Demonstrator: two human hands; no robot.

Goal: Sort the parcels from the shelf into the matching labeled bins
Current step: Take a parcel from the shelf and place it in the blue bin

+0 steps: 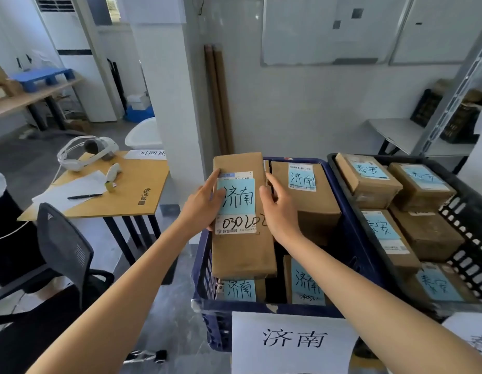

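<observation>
A long brown parcel (pixel 242 249) with a blue note reading 济南 lies on top of other parcels in the blue bin (pixel 350 225), which carries a white 济南 label (pixel 291 341) on its front. My left hand (pixel 204 203) holds the parcel's left edge, its thumb on the blue note. My right hand (pixel 280 209) holds the parcel's right edge with fingers curled over it. Other 济南 parcels (pixel 304 190) lie in the same bin.
A black bin (pixel 461 211) to the right holds several brown parcels with blue 泰安 notes. On the left stand a wooden table (pixel 137 195) with a headset, papers and a pen, and a black office chair (pixel 61 244). A metal shelf (pixel 450 103) rises at the right.
</observation>
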